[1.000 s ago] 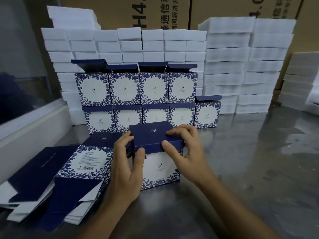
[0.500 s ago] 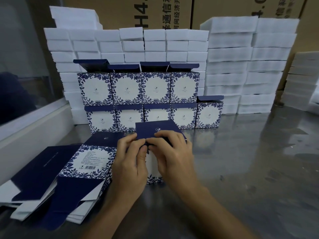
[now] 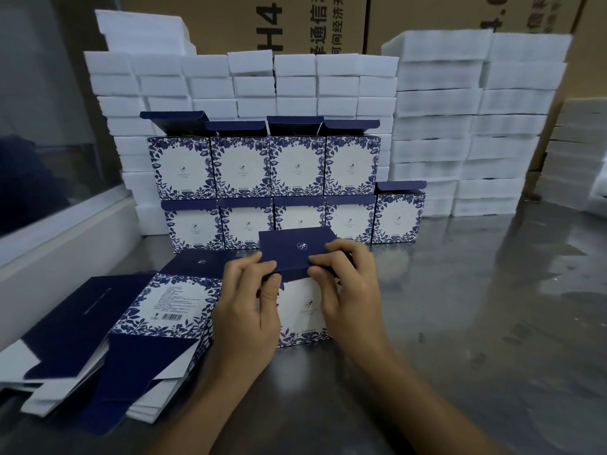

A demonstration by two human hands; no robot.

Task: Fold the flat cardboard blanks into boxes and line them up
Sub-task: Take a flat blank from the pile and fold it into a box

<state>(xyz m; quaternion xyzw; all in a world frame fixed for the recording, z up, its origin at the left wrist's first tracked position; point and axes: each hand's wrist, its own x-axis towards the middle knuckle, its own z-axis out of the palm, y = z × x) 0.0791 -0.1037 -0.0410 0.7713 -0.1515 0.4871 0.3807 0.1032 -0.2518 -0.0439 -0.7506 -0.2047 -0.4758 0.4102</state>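
A blue-and-white floral box (image 3: 303, 310) stands upright on the steel table (image 3: 476, 323) in front of me. Its navy lid flap (image 3: 292, 249) is tilted up toward me. My left hand (image 3: 249, 307) pinches the flap's front left edge, thumb underneath. My right hand (image 3: 348, 290) pinches the front right edge the same way. To the left lies a stack of flat blanks (image 3: 131, 339). Behind stand finished boxes (image 3: 266, 192) in two rows, one on the other, with a single box (image 3: 399, 215) at the right end.
White foam blocks (image 3: 460, 126) are piled high along the back, in front of brown cartons (image 3: 427, 18). A white ledge with a window (image 3: 49, 224) runs along the left. Bare steel stretches to the right.
The lid flap has lifted from flat on the box to tilted. Both hands came from the box's sides to the flap's front edge, and the box shifted slightly left.
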